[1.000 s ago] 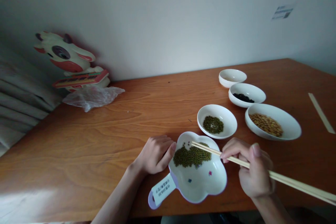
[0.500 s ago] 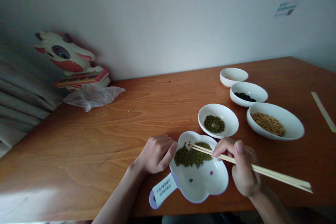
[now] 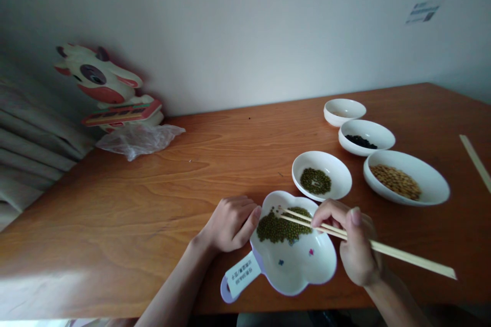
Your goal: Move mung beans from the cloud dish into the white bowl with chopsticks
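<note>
Hands: left hand [image 3: 230, 222] curled against flower-shaped bowl [image 3: 303, 276]; right hand [image 3: 355, 248] pinching chopsticks [image 3: 402, 258] over green beans [image 3: 282, 227].

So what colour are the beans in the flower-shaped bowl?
Green beans, seen in the head view.

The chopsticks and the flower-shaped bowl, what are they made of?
The chopsticks in the right hand look like plain bamboo or wood: pale tan, matte, unpainted. The flower-shaped bowl, steadied by the left hand, looks like glossy white plastic or melamine with a lilac underside and handle; ceramic cannot be ruled out.
</note>
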Tool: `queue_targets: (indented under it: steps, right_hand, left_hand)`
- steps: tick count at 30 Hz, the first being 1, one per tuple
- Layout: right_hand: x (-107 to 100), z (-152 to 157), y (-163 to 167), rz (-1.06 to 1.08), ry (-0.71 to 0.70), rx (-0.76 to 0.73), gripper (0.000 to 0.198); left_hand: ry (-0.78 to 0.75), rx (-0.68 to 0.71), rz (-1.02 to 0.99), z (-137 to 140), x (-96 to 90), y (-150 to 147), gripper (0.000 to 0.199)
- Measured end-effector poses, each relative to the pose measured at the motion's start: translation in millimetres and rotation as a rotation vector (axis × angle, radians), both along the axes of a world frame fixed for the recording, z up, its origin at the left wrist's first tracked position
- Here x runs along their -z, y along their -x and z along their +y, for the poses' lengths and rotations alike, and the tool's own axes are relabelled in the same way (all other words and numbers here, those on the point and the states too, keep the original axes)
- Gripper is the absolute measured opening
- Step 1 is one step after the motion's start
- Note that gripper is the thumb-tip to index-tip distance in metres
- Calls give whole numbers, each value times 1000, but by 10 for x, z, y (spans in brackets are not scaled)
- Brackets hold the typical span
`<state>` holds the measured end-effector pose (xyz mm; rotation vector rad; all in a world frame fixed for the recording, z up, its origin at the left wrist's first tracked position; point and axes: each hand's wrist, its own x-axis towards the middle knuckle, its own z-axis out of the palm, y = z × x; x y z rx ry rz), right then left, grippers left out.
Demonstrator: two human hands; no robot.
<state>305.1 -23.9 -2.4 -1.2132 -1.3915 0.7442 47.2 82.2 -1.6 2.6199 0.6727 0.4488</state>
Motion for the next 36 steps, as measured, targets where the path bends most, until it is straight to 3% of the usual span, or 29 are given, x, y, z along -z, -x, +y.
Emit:
queue_targets:
  steps: [15, 21, 29, 36]
  right_hand:
    - [52, -23, -47, 142, -6, 84, 76]
    - [6, -50, -126, 84, 21, 52, 75]
    - [-79, -23, 31, -82, 5, -30, 48]
    - [-83, -44, -46, -72, -16, -39, 46]
  left_hand:
    - [-12, 9, 10, 6, 8, -3, 38]
    - [-37, 5, 1, 2, -10, -16, 39]
    - [-56, 1, 6, -2, -5, -8, 40]
    - [-52, 8, 8, -2, -17, -13, 39]
